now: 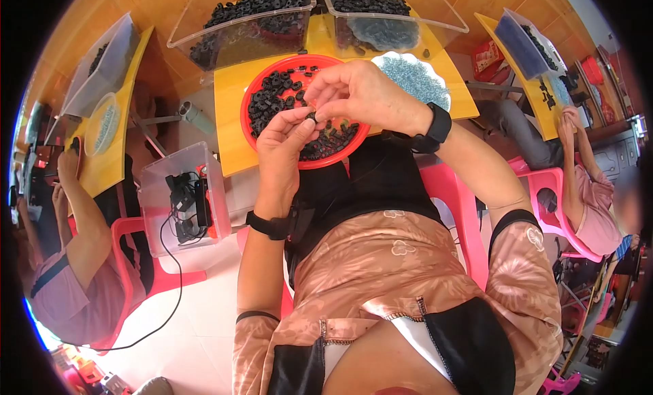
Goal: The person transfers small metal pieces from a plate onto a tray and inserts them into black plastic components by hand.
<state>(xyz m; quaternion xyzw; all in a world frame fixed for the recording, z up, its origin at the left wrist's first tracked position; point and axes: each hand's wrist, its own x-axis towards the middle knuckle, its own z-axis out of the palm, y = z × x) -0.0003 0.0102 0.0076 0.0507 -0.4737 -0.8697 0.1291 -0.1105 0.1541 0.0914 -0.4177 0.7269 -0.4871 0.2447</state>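
Both hands meet above a red basin (246, 126) that holds many small black parts (269, 99). My left hand (282, 136) is closed, thumb and index finger pinching a small black part (311, 116). From the right, my right hand (357, 92) reaches in with thumb and fingertips pressed together at that same part; what else its fingertips may hold is too small to make out. Darker elongated pieces (330, 142) lie in the near side of the basin. Beside my right wrist is a white scalloped plate (445, 99) heaped with tiny bluish pieces (411, 78).
The yellow table (235, 150) carries two clear bins (238, 44) (377, 34) of black parts at its back. A clear box (153, 184) with cables stands at left. Co-workers sit at both sides, one in a pink chair (561, 211). A metal flask (194, 116) is at lower left of the table.
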